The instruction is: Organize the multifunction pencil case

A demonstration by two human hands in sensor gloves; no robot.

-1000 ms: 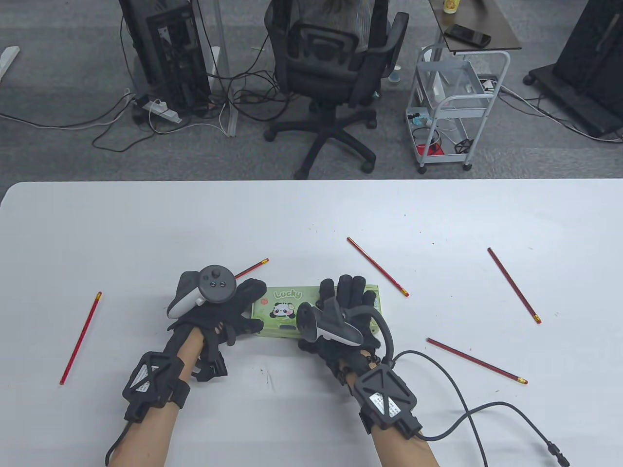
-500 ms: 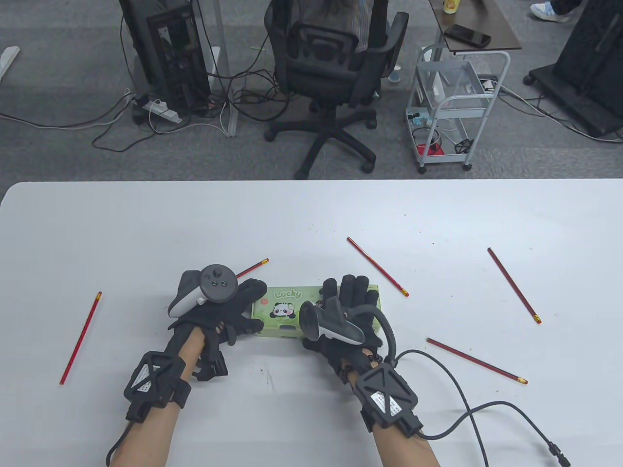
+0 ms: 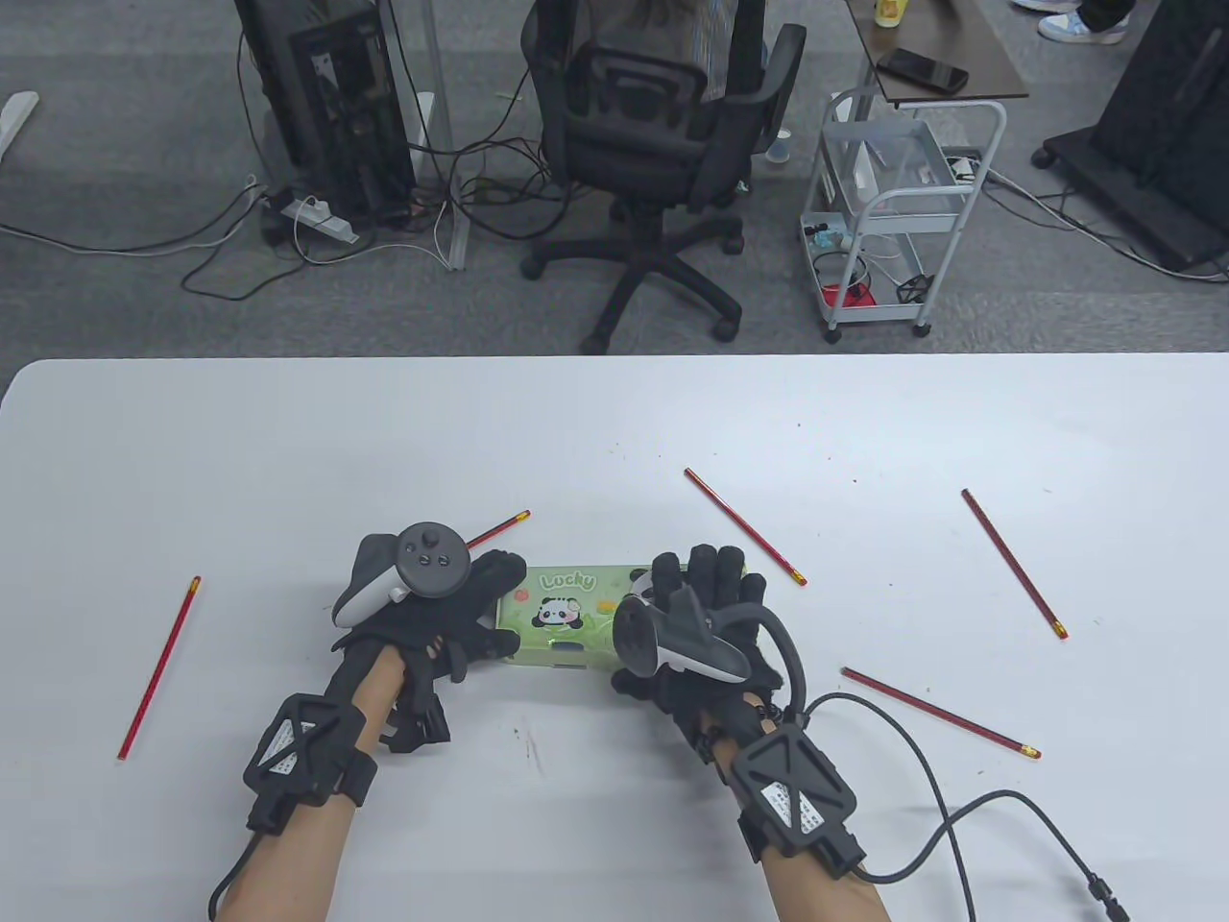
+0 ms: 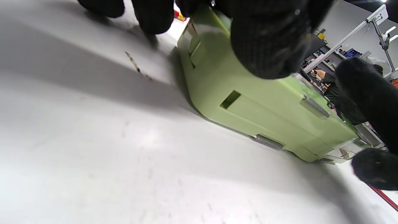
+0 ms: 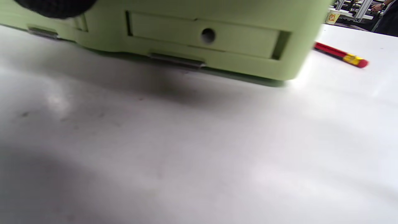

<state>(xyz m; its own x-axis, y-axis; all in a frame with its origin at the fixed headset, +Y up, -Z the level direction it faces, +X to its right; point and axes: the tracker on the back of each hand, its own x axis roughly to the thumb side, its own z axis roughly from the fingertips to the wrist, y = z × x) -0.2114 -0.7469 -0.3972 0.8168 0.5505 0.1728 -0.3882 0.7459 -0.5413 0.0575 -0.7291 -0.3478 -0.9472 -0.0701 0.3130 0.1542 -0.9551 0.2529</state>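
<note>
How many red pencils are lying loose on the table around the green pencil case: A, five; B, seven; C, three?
A: the table view shows five pencils, at far left, behind the left hand, above the pencil case, at far right and at lower right.

Overhead shot is bright, even and sharp, with soft shadows under my hands on the bench (image 3: 614,432). Both wrist pictures are smeared: the pencil case (image 5: 202,37) is blurred, dark shadow beneath it, pale glare across the white surface.
</note>
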